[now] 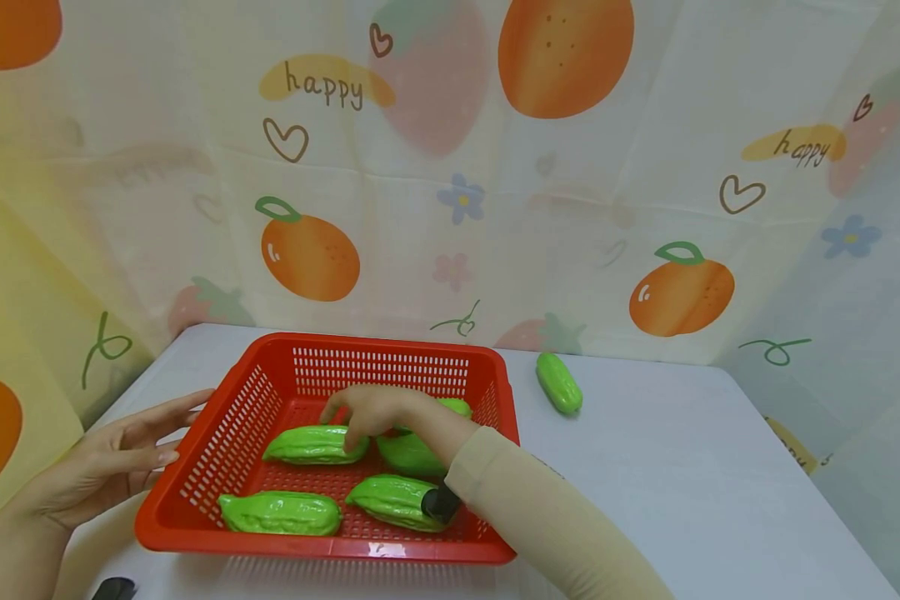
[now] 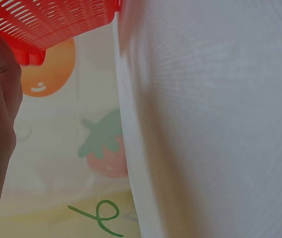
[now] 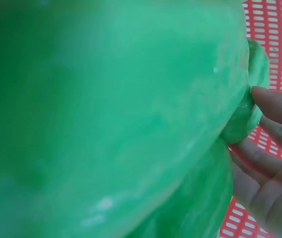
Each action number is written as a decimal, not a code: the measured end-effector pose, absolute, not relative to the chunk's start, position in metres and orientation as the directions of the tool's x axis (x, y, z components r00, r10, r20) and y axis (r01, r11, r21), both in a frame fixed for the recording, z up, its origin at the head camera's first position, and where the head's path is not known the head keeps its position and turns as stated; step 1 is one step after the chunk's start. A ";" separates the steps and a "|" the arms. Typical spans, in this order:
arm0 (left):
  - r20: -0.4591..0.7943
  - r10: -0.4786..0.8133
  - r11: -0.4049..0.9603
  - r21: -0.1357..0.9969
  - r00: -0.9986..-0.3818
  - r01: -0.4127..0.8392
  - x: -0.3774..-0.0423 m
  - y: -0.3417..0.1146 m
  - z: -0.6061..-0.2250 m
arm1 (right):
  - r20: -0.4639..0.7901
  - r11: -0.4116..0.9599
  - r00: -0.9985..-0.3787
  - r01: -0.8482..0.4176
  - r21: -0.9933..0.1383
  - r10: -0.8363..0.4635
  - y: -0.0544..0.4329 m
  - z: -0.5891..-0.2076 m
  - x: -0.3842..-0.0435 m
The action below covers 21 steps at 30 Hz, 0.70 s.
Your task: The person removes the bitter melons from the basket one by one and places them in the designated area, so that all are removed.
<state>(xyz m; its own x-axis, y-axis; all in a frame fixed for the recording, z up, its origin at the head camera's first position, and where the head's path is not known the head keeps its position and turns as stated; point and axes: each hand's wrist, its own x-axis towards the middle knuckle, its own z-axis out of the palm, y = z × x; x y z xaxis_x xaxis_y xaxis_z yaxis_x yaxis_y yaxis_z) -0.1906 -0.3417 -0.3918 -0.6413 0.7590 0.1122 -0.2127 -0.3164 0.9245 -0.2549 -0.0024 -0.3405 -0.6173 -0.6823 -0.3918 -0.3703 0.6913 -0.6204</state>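
A red plastic basket [image 1: 330,547] with slotted walls holds several glossy green bitter melons. My right hand [image 1: 382,410] reaches down into it, thumb and fingers around the right end of the middle-left melon [image 1: 307,446]. In the right wrist view the thumb [image 3: 274,104] lies on that end, while a blurred melon [image 3: 116,109] fills much of the picture. Two melons lie in front, one at the left [image 1: 281,512] and one at the right [image 1: 393,500]. My left hand [image 1: 116,454] has its fingers extended against the basket's outer left side.
Another green melon [image 1: 559,383] lies on the white table [image 1: 645,467], right of the basket near the back edge. A curtain [image 1: 450,208] printed with fruit hangs behind the table. Part of a black object [image 1: 114,588] shows at the lower left.
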 end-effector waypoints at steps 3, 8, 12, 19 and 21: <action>0.121 0.765 -0.327 0.919 -0.632 -0.220 -0.190 -0.341 -0.391 | -0.396 0.691 -0.612 -0.372 -0.620 -0.685 -0.002 -0.340 -0.254; 0.131 0.771 -0.339 0.913 -0.623 -0.227 -0.190 -0.341 -0.391 | -0.409 0.700 -0.612 -0.361 -0.616 -0.676 -0.003 -0.339 -0.253; 0.123 0.778 -0.332 0.913 -0.616 -0.236 -0.191 -0.342 -0.392 | -0.413 0.708 -0.620 -0.353 -0.612 -0.667 -0.003 -0.339 -0.253; 0.103 0.783 -0.323 0.910 -0.614 -0.259 -0.191 -0.343 -0.391 | -0.372 0.677 -0.612 -0.393 -0.622 -0.697 -0.001 -0.338 -0.254; 0.101 0.782 -0.323 0.910 -0.616 -0.260 -0.191 -0.343 -0.391 | -0.364 0.674 -0.615 -0.396 -0.624 -0.699 -0.001 -0.338 -0.255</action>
